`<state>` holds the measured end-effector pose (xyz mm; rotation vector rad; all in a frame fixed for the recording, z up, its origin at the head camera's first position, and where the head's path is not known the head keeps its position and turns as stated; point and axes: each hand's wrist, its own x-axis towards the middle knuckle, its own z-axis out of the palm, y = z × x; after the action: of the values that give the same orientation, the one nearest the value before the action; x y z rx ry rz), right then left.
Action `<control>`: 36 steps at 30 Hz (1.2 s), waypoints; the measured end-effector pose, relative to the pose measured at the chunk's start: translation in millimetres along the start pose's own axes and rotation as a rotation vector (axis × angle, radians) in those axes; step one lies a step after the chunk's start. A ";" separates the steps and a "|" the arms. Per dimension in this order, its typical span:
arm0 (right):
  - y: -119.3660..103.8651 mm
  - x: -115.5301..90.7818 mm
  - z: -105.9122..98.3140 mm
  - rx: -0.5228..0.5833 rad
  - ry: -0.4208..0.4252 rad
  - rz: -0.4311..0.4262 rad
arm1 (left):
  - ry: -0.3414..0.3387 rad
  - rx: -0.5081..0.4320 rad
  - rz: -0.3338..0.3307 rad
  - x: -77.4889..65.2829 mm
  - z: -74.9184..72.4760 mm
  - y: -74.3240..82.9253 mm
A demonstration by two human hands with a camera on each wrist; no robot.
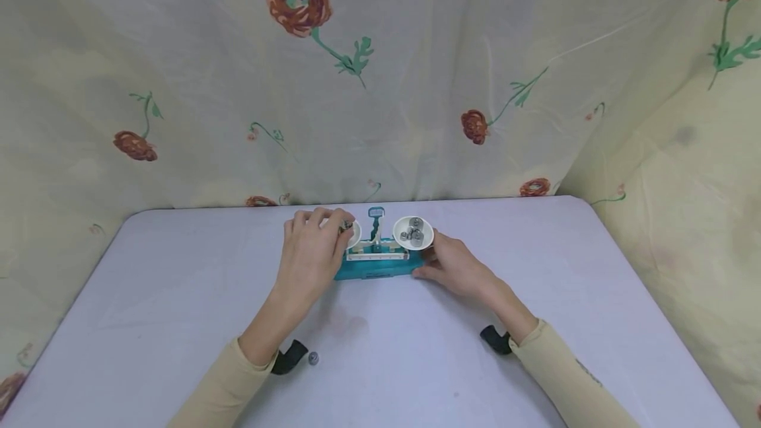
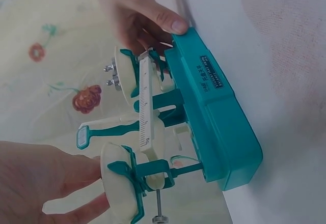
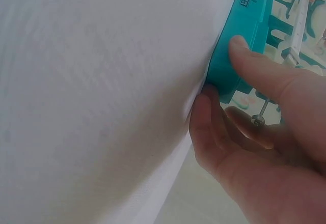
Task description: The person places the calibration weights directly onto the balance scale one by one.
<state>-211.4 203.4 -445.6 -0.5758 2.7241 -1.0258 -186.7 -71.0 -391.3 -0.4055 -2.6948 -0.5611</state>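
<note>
A teal balance scale (image 1: 374, 271) with two white pans stands toward the back of the table. My right hand (image 1: 454, 264) grips the right end of its base; in the right wrist view the thumb (image 3: 249, 61) presses on the teal side and the other fingers curl low at the end. My left hand (image 1: 312, 243) is at the left pan (image 2: 116, 180), its thumb and fingertips pinching a small metal weight (image 1: 347, 224). Fingers hide part of that pan and whatever else lies in it. Several metal weights (image 1: 416, 236) sit in the right pan (image 1: 398, 226).
One loose metal weight (image 1: 313, 358) lies on the white tabletop (image 1: 404, 362), near the left wrist's black strap piece (image 1: 290, 357). Another black piece (image 1: 496, 339) shows by the right wrist. Flowered cloth (image 1: 404, 84) hangs behind the table's far edge.
</note>
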 end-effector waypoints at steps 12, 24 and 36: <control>0.2 -0.1 -0.3 -0.002 0.000 -0.023 | 0.012 0.052 0.031 -11.2 -12.5 6.0; 0.9 -0.7 -1.5 -0.010 0.005 -0.032 | 0.011 0.086 0.072 -28.0 -27.4 11.8; -0.3 -0.2 -0.2 -0.013 -0.007 -0.008 | -0.013 0.174 0.110 -46.4 -32.6 15.9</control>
<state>-211.2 203.4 -445.2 -0.5919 2.7270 -1.0064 -130.5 -80.3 -376.6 -0.5069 -2.6864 -0.2909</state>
